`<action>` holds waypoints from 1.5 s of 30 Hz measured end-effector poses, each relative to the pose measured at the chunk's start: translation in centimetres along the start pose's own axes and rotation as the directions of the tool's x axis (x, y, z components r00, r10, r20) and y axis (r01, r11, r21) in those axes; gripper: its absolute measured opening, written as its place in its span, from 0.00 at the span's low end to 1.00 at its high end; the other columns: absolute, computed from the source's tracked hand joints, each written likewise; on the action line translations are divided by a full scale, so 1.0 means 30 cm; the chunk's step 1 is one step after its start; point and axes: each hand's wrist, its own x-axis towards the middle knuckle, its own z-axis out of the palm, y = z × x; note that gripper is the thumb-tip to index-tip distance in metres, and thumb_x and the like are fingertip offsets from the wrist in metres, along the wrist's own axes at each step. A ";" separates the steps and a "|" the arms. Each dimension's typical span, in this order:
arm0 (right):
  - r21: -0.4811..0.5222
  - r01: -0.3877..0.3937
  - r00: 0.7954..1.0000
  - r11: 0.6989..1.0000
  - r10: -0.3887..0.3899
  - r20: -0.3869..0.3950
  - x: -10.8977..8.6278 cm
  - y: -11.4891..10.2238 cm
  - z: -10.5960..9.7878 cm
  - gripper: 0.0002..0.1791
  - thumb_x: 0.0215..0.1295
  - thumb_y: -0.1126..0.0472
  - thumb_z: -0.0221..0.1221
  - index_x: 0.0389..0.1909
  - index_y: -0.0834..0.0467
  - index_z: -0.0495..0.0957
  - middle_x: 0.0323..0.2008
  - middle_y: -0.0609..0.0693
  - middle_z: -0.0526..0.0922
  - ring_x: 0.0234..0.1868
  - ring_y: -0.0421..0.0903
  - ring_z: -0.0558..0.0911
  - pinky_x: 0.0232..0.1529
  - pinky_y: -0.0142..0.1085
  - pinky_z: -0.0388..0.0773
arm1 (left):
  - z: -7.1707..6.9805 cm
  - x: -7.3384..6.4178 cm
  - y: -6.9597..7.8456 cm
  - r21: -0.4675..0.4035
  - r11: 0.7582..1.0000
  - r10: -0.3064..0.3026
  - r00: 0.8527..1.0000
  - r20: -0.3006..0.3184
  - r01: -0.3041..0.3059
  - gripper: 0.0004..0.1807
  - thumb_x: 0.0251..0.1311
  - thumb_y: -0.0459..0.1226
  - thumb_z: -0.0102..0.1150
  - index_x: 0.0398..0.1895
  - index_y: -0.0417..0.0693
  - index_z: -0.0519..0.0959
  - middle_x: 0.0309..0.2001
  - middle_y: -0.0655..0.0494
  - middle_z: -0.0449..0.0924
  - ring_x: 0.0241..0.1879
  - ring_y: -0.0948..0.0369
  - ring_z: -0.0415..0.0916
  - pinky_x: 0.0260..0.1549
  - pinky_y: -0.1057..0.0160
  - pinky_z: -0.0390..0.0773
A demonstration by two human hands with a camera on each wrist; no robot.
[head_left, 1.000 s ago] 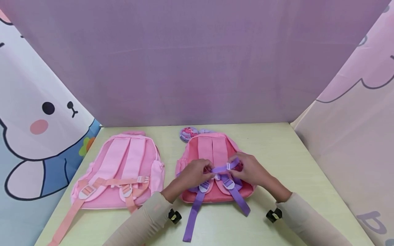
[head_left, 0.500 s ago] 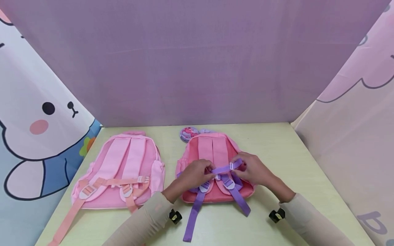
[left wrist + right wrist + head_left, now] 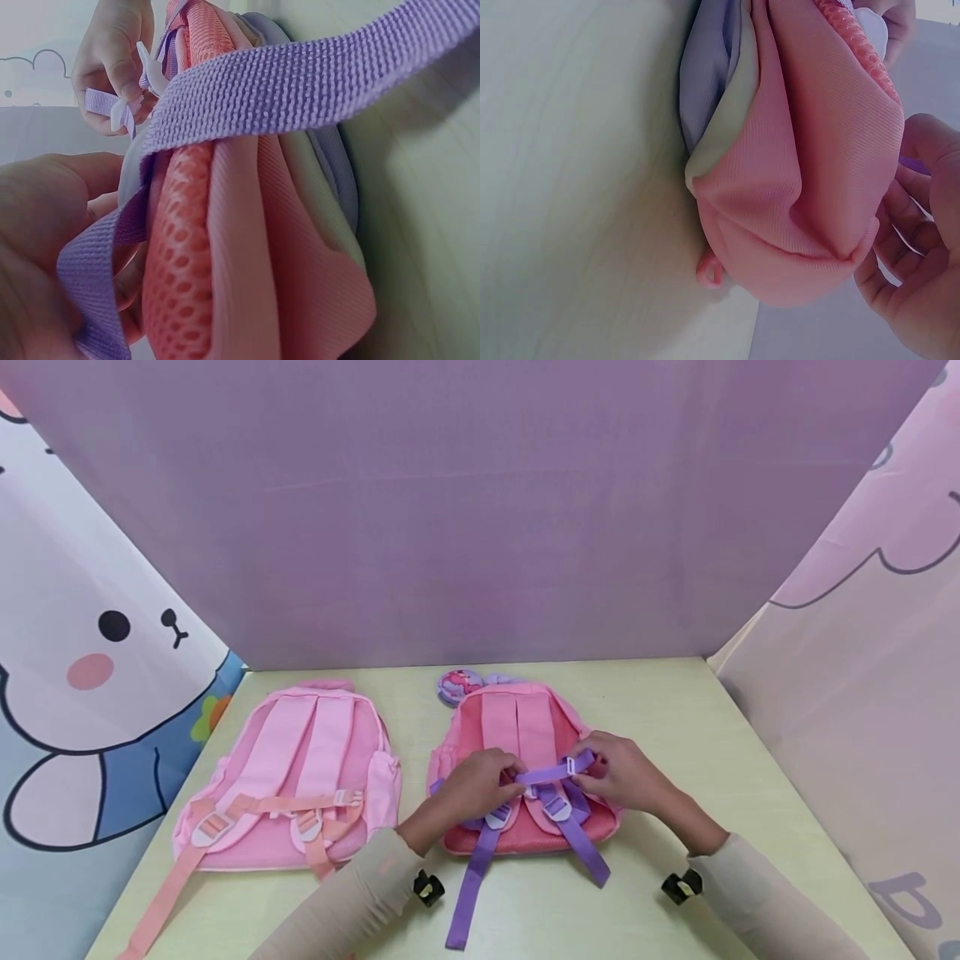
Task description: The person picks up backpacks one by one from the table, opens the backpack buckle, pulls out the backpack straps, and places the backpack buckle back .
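Note:
A coral-pink backpack [image 3: 517, 718] lies with its shoulder straps facing up, right of the table's middle. Across it runs a thin purple chest strap [image 3: 543, 774], raised and stretched between both hands. My left hand [image 3: 476, 783] pinches the strap's left end, near a white buckle part [image 3: 531, 792]. At the other end my right hand [image 3: 624, 768] pinches the strap beside a small white slider [image 3: 571, 766]. In the left wrist view, a purple webbing tail [image 3: 277, 94] crosses in front of the bag and partly hides it. The right wrist view shows the bag's side pocket [image 3: 780, 240].
A lighter pink backpack [image 3: 277, 760] with peach straps lies to the left, its own chest strap [image 3: 300, 802] across it. A round purple charm [image 3: 460, 687] sits behind the coral-pink bag. Two loose purple strap tails [image 3: 472, 893] hang toward the table's [image 3: 675, 718] front.
My right hand has shifted slightly right, and the white slider has moved right with it, farther from the left hand. The left hand stays in nearly the same place.

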 end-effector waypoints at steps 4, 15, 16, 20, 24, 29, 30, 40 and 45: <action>-0.005 -0.005 1.000 1.000 0.005 0.003 -0.003 0.009 -0.003 0.14 0.56 0.61 0.74 0.43 0.51 0.83 0.36 0.42 0.80 0.32 0.38 0.74 0.30 0.28 0.74 | 0.003 0.002 0.003 0.016 1.000 -0.005 1.000 0.008 0.005 0.11 0.64 0.44 0.68 0.47 0.54 0.86 0.34 0.63 0.79 0.33 0.67 0.72 0.35 0.71 0.74; -0.004 -0.040 0.999 0.999 0.040 0.027 -0.016 0.019 -0.010 0.14 0.56 0.61 0.74 0.43 0.52 0.83 0.36 0.43 0.81 0.33 0.38 0.74 0.32 0.28 0.75 | 0.006 0.000 0.016 0.042 0.999 -0.004 1.000 0.013 0.003 0.12 0.64 0.44 0.69 0.48 0.54 0.87 0.33 0.63 0.78 0.33 0.66 0.71 0.35 0.70 0.72; -0.002 -0.046 0.998 0.999 0.046 0.031 -0.017 0.021 -0.010 0.14 0.56 0.61 0.74 0.43 0.52 0.83 0.36 0.43 0.81 0.33 0.38 0.74 0.33 0.28 0.76 | 0.008 0.000 0.016 0.051 0.999 0.000 1.000 0.011 0.000 0.12 0.64 0.45 0.69 0.48 0.54 0.87 0.33 0.64 0.78 0.33 0.66 0.71 0.35 0.70 0.72; 0.003 -0.046 0.998 0.999 0.046 0.045 -0.024 0.031 -0.014 0.13 0.56 0.61 0.74 0.42 0.52 0.83 0.37 0.43 0.82 0.34 0.38 0.75 0.35 0.29 0.77 | 0.011 -0.003 0.017 0.078 0.997 0.018 1.000 0.009 -0.018 0.12 0.64 0.45 0.68 0.49 0.55 0.87 0.34 0.63 0.78 0.34 0.66 0.71 0.36 0.71 0.73; -0.005 -0.042 0.998 0.999 0.042 0.052 -0.028 0.038 -0.013 0.13 0.56 0.61 0.74 0.41 0.52 0.83 0.35 0.42 0.81 0.34 0.38 0.74 0.35 0.29 0.77 | 0.014 -0.002 0.016 0.099 0.995 0.031 0.999 0.011 -0.032 0.13 0.64 0.45 0.68 0.50 0.55 0.87 0.35 0.64 0.80 0.35 0.67 0.71 0.37 0.71 0.73; -0.008 -0.047 0.997 0.999 0.047 0.056 -0.031 0.042 -0.014 0.13 0.56 0.61 0.74 0.40 0.52 0.83 0.35 0.42 0.80 0.34 0.38 0.74 0.36 0.29 0.77 | 0.020 0.001 0.013 0.106 0.994 0.025 1.000 0.018 -0.027 0.14 0.64 0.45 0.68 0.51 0.56 0.87 0.36 0.64 0.80 0.35 0.67 0.71 0.38 0.71 0.73; -0.008 -0.049 0.997 0.999 0.049 0.059 -0.031 0.043 -0.014 0.13 0.56 0.61 0.74 0.41 0.52 0.83 0.35 0.42 0.80 0.34 0.38 0.74 0.36 0.29 0.77 | 0.020 0.001 0.014 0.105 0.994 0.023 1.000 0.019 -0.025 0.14 0.64 0.45 0.68 0.51 0.56 0.87 0.36 0.64 0.80 0.36 0.67 0.71 0.38 0.71 0.74; -0.013 -0.062 0.996 0.998 0.063 0.065 -0.040 0.057 -0.020 0.13 0.56 0.64 0.73 0.41 0.52 0.84 0.35 0.42 0.81 0.34 0.38 0.74 0.35 0.29 0.76 | 0.021 0.004 0.023 0.104 0.994 0.020 0.999 0.032 -0.024 0.13 0.65 0.45 0.67 0.51 0.57 0.88 0.41 0.64 0.83 0.38 0.67 0.72 0.42 0.69 0.75; -0.005 -0.040 0.998 0.999 0.040 0.051 -0.046 0.063 -0.023 0.14 0.55 0.65 0.73 0.41 0.53 0.84 0.34 0.42 0.80 0.34 0.37 0.74 0.35 0.29 0.75 | 0.024 0.007 0.026 0.120 0.993 0.018 0.998 0.056 -0.025 0.14 0.65 0.46 0.68 0.52 0.59 0.88 0.43 0.65 0.85 0.40 0.68 0.73 0.45 0.67 0.76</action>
